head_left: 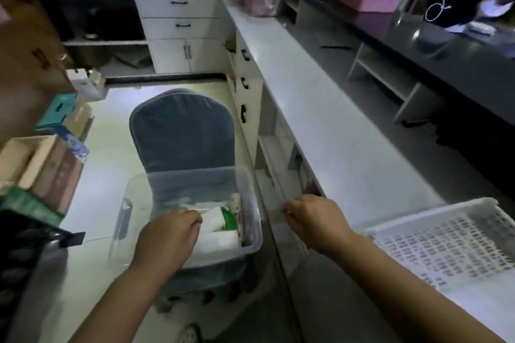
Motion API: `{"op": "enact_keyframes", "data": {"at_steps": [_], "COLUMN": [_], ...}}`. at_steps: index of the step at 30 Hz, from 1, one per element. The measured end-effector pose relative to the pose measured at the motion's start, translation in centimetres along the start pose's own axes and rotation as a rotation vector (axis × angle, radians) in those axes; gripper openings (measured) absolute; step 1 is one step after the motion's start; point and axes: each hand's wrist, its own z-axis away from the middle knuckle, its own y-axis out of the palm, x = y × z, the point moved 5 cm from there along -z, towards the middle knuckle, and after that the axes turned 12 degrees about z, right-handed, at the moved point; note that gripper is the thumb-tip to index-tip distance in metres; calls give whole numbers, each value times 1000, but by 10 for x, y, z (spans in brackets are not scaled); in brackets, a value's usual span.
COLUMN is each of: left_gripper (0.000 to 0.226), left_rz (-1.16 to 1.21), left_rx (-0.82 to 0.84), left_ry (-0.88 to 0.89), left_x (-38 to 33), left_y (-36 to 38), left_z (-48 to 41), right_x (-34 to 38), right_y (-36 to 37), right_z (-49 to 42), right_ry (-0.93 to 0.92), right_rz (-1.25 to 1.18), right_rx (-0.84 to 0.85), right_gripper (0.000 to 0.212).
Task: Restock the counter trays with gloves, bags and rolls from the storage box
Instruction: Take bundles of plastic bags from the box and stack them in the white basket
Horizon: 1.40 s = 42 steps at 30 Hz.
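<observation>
Storage box (pixel 255 245), 6 o'clock: left hand (pixel 170 234) curls onto white roll (pixel 216 216), hold unclear; right hand (pixel 312 220) loose, empty. Grasp fully, carry to 4-o'clock tray (pixel 418 218).

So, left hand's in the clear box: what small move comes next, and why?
Probably lift the white roll under the left hand out of the clear storage box toward the white slotted tray: the fingers are on it, and the tray shows nothing inside.
</observation>
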Motion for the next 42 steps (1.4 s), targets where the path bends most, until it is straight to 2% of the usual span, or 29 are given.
{"op": "enact_keyframes", "data": {"at_steps": [7, 11, 17, 24, 28, 34, 40, 42], "left_gripper": [18, 17, 18, 22, 21, 8, 9, 11], "left_rz": [9, 17, 22, -12, 45, 59, 94, 123], "left_rx": [25, 80, 152, 213, 232, 241, 198, 214], "left_ry": [-129, -153, -237, -409, -522, -574, -600, -638], "left_x": [135, 185, 230, 263, 284, 312, 322, 324], "left_y": [-36, -44, -27, 15, 39, 79, 98, 101], "left_z": [-34, -54, -84, -104, -101, -109, -99, -89], "right_x": [78, 106, 115, 132, 150, 184, 212, 216], "right_y": [58, 92, 158, 267, 329, 405, 431, 428], "right_z": [-123, -163, -200, -244, -261, -278, -265, -263], "right_ry": [3, 1, 4, -132, -203, -326, -304, -280], "right_rz": [-83, -129, -148, -210, -235, -137, -3, -11], "right_rx": [153, 240, 413, 642, 749, 784, 768, 705], "right_gripper": [24, 22, 23, 25, 34, 47, 35, 31]}}
